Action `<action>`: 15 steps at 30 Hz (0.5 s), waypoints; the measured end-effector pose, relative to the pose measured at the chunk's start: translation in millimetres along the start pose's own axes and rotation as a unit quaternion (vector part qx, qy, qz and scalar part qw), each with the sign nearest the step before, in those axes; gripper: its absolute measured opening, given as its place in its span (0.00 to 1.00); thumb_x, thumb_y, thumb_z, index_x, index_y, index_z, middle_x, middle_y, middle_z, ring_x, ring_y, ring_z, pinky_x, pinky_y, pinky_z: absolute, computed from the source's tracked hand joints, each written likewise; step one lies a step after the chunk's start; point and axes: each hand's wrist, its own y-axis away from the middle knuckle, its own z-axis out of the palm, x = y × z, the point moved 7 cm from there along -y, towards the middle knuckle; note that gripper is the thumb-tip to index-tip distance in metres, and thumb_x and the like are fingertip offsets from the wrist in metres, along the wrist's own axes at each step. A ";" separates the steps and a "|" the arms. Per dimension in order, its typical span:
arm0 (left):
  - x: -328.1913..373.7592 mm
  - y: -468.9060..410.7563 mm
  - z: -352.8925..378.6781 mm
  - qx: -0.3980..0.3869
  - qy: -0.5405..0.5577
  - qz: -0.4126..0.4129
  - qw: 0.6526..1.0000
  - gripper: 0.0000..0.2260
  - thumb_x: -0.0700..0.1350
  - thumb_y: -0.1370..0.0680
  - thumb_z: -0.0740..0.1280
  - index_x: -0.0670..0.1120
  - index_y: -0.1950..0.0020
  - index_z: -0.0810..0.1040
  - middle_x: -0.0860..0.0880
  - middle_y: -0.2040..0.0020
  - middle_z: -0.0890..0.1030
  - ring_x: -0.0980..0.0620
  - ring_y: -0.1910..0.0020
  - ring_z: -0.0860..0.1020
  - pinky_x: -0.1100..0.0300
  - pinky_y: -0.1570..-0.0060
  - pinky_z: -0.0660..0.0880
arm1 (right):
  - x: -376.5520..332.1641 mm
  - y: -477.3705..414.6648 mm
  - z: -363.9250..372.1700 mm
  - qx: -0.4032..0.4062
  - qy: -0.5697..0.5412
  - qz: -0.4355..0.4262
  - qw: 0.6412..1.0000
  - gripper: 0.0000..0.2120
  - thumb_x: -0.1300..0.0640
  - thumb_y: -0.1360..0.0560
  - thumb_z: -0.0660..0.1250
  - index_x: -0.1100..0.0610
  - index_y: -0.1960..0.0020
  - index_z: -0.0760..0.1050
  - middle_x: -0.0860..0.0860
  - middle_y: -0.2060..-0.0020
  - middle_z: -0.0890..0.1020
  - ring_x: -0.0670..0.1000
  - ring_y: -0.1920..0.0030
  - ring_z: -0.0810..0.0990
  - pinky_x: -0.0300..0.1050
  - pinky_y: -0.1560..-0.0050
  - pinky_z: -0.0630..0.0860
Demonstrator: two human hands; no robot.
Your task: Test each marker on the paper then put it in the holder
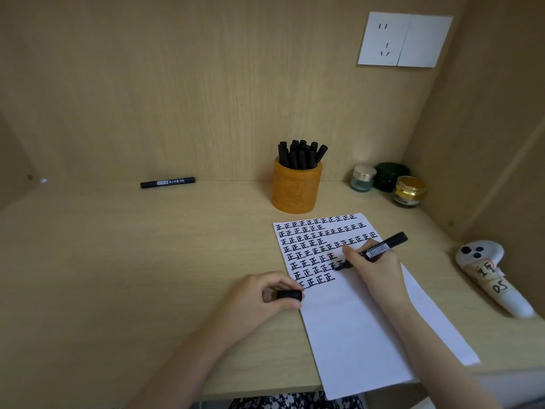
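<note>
Wooden desk [147,261]: right hand [374,270] tight around marker [383,246], tip on paper [354,329]; left hand [259,299] tight around cap [289,295].

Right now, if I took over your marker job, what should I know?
Right hand grips the open marker, tip on the paper.
Left hand pinches its cap at the paper's left edge.
Holder stands behind the paper, with many stored markers inside.
Spare marker lies capped at the back left of the desk.
Done: rows of test marks fill the paper's upper part.
Left: finish this mark, cap it, put it in the holder, then probably test the spare marker.
</note>
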 end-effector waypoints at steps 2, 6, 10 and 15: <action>-0.7 0.3 -0.3 0.003 -0.012 -0.005 1.000 0.07 0.47 0.29 0.73 0.56 0.52 0.81 0.60 0.54 0.84 0.65 0.72 0.69 0.70 0.69 0.62 | 1.4 -0.2 -0.8 0.006 0.009 -0.008 1.000 0.13 0.60 0.26 0.71 0.61 0.67 0.73 0.45 0.79 0.71 0.40 0.79 0.67 0.31 0.77 0.61; 1.0 0.9 -0.7 0.004 -0.015 -0.010 1.000 0.07 0.48 0.29 0.72 0.57 0.52 0.81 0.60 0.54 0.84 0.66 0.72 0.70 0.70 0.69 0.62 | 3.9 -0.9 0.1 0.003 0.025 -0.010 1.000 0.13 0.59 0.26 0.71 0.61 0.66 0.73 0.51 0.75 0.71 0.42 0.77 0.66 0.32 0.76 0.62; 0.1 1.5 -0.5 0.000 -0.019 -0.013 1.000 0.07 0.49 0.28 0.72 0.57 0.52 0.81 0.61 0.53 0.84 0.66 0.72 0.70 0.70 0.69 0.62 | 5.2 -1.8 0.6 0.001 0.026 -0.009 1.000 0.13 0.58 0.26 0.71 0.61 0.66 0.73 0.48 0.77 0.71 0.43 0.77 0.66 0.32 0.77 0.61; -0.9 1.1 -0.5 0.002 -0.018 -0.013 1.000 0.07 0.48 0.29 0.72 0.58 0.52 0.81 0.61 0.54 0.84 0.65 0.73 0.69 0.69 0.69 0.62 | 4.0 -1.5 1.9 -0.006 0.030 -0.015 0.999 0.13 0.59 0.26 0.71 0.55 0.68 0.75 0.43 0.80 0.73 0.40 0.78 0.69 0.31 0.75 0.63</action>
